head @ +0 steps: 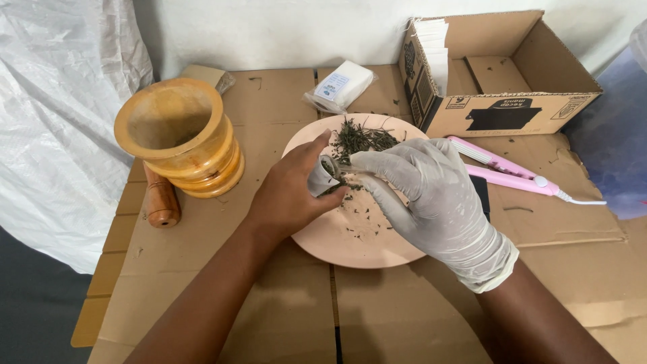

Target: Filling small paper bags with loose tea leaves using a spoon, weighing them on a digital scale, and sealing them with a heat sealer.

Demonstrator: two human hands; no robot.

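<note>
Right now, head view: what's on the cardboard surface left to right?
White plastic sheet → brown wooden pestle → yellow wooden mortar → bare left hand → small white sachet → gloved right hand → pink hair straightener

White plastered wall (269,34) behind, crinkled white plastic sheeting (60,121) hung at left, desk (283,317) covered in flattened cardboard, soft even daylight

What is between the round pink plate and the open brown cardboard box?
In the head view, a pink hair straightener lies between the round pink plate and the open brown cardboard box, on the cardboard sheet.
</note>
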